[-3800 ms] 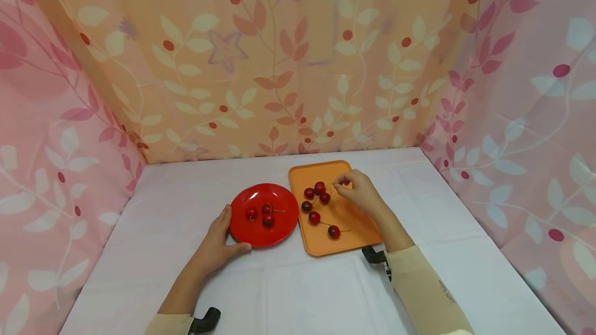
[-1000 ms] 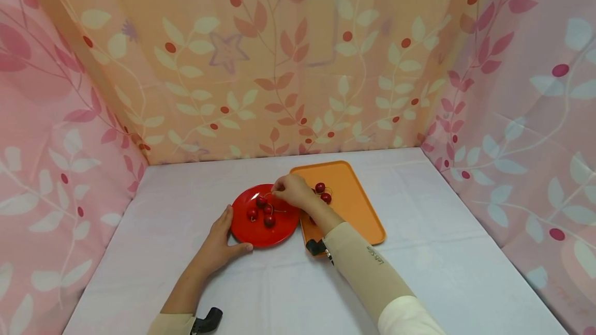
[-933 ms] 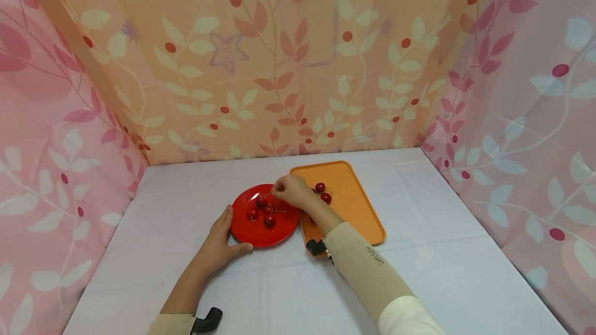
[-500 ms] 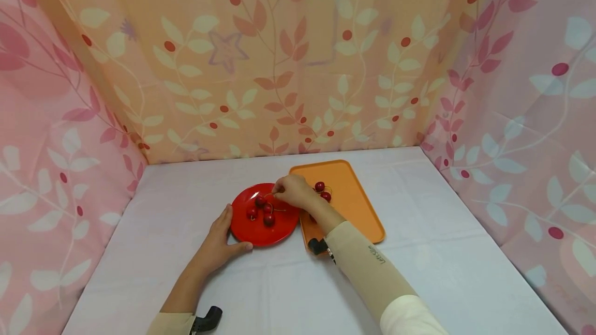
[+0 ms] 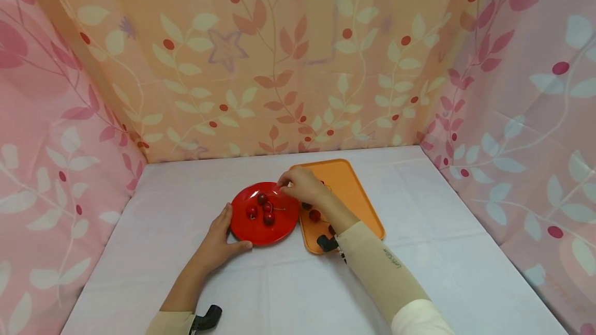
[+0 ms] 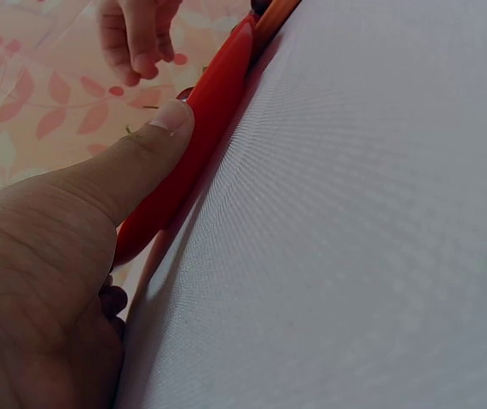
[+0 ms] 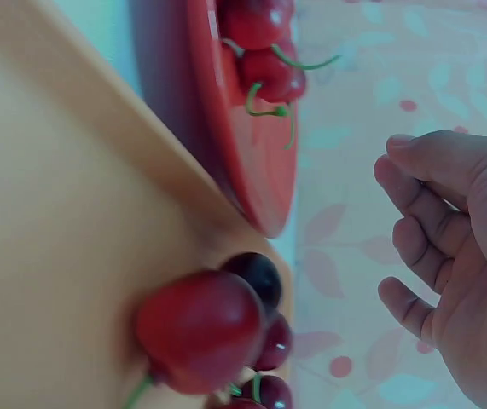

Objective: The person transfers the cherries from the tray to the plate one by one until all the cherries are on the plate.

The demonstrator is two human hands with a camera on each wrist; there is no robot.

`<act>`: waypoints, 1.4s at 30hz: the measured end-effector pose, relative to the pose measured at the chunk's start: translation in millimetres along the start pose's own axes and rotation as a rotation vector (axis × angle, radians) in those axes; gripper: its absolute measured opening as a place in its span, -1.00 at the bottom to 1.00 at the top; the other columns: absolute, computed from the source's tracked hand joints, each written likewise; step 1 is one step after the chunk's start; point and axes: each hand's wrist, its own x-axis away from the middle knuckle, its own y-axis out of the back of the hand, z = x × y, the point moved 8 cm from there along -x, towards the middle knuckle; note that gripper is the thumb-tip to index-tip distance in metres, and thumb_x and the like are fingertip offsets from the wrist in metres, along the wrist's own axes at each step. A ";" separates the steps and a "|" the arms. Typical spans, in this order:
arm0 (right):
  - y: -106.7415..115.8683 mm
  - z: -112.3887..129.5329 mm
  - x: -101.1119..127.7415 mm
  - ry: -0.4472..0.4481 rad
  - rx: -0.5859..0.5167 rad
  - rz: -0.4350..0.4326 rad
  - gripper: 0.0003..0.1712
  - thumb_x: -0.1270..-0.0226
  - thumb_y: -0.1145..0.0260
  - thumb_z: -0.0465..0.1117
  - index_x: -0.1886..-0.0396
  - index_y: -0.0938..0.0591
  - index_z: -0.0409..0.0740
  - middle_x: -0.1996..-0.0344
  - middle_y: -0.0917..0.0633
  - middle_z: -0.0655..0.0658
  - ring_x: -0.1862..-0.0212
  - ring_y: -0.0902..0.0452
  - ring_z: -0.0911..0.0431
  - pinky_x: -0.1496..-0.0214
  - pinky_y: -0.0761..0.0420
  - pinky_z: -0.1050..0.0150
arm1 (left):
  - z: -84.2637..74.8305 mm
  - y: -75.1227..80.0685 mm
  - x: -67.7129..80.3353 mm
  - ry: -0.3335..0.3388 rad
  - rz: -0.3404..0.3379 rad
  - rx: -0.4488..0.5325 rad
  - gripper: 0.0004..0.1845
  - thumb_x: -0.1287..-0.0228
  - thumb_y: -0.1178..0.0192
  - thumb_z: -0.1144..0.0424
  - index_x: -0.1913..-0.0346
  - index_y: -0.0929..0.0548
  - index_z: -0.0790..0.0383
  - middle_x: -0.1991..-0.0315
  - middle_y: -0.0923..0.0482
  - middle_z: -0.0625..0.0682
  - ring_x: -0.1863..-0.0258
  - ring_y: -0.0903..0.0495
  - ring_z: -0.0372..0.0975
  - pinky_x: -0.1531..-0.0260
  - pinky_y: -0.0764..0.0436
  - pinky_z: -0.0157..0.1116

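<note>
Cherry stem (image 5: 279, 209) points right; tray (image 5: 348, 195): long axis forward, slightly left.

lettering (image 5: 392, 258), apparently "letsslim", runs along the beige right sleeve (image 5: 384, 275).

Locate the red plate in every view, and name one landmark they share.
Head: the red plate lies just below and left of centre, left of the orange tray.
Left wrist: the red plate, seen edge-on, slants across the upper left half.
Right wrist: the red plate is at top centre, cut off above.
Shared landmark: the right hand.
</note>
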 end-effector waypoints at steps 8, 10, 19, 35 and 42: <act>26.6 3.3 21.0 0.032 0.039 -0.054 -0.84 -0.40 -0.41 -0.15 0.08 -0.80 0.00 0.25 -0.76 0.15 0.06 -0.47 0.12 -0.07 -0.53 0.19 | -1.9 0.4 -0.4 -0.008 -0.004 0.000 0.42 0.04 -0.53 -0.29 -0.68 0.24 0.02 -0.69 0.22 0.09 -0.63 0.13 0.16 -0.32 -0.45 0.23; 32.7 3.2 25.9 0.050 0.051 -0.068 -0.85 -0.39 -0.42 -0.17 0.09 -0.80 -0.02 0.25 -0.76 0.15 0.07 -0.48 0.08 -0.07 -0.50 0.18 | -1.9 0.7 -0.2 -0.009 -0.006 0.004 0.42 0.04 -0.53 -0.28 -0.68 0.23 0.03 -0.69 0.22 0.09 -0.63 0.13 0.16 -0.33 -0.44 0.23; 59.0 -0.7 52.2 0.023 0.041 -0.119 -0.89 -0.37 -0.45 -0.16 0.14 -0.77 0.09 0.26 -0.76 0.16 0.01 -0.49 0.05 -0.24 -0.41 0.04 | -1.5 1.3 0.1 -0.021 -0.014 0.004 0.42 0.05 -0.52 -0.31 -0.68 0.23 0.04 -0.69 0.21 0.10 -0.62 0.12 0.17 -0.33 -0.43 0.25; 66.3 -30.1 99.0 0.015 0.039 -0.200 -0.89 -0.31 -0.50 -0.22 0.18 -0.80 -0.03 0.25 -0.76 0.08 0.03 -0.43 0.07 -0.21 -0.40 0.01 | -1.0 0.6 0.7 -0.009 -0.002 0.003 0.43 0.06 -0.53 -0.31 -0.68 0.22 0.04 -0.69 0.21 0.10 -0.62 0.12 0.16 -0.31 -0.47 0.22; 61.6 -44.0 110.1 -0.010 0.047 -0.202 -0.87 -0.29 -0.52 -0.20 0.17 -0.79 -0.05 0.31 -0.72 0.12 0.08 -0.43 0.10 -0.18 -0.35 0.02 | -0.5 0.5 0.7 -0.002 -0.002 0.004 0.42 0.06 -0.53 -0.30 -0.68 0.22 0.04 -0.69 0.20 0.10 -0.62 0.12 0.16 -0.30 -0.47 0.22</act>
